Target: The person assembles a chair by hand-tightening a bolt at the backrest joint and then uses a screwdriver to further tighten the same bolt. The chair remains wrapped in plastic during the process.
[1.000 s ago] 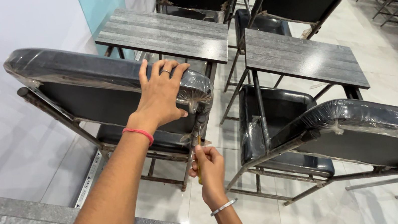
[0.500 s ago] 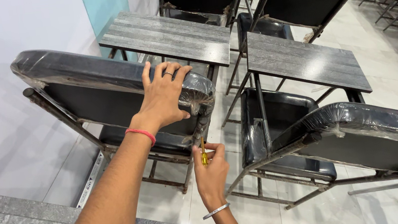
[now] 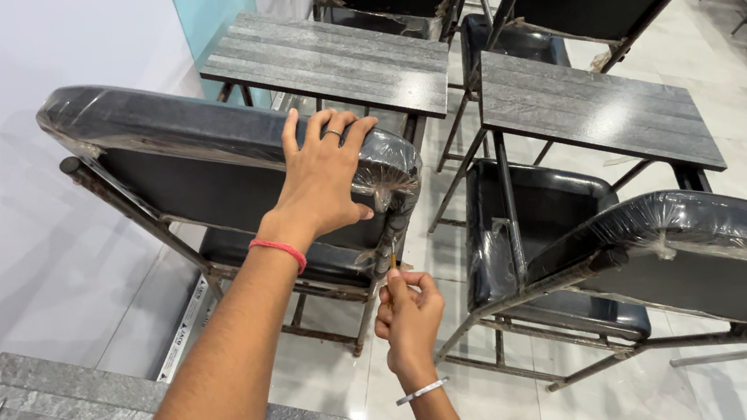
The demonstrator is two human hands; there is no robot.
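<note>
Evidently the work in hand is fastening something on the back frame of the plastic-wrapped black chair (image 3: 196, 156), which stands at the left beside the white wall (image 3: 1, 189), its backrest toward the camera. The left hand (image 3: 324, 180) lies flat over the top right corner of that backrest, fingers spread wide and curled lightly over the padded edge, thumb down the near face, steadying it. Just below, the right hand (image 3: 408, 315) is nearly closed: its fingertips (image 3: 400, 283) pinch a thin yellow-handled tool (image 3: 393, 262), probably a small screwdriver, held upright with its tip at the chair's dark metal upright; what it meets there is too small to tell. The next move seems to call for keeping the tool square to the frame while the backrest is kept from rocking. Further right stand grey desk tops (image 3: 588, 103) and another wrapped chair (image 3: 700, 236).
</note>
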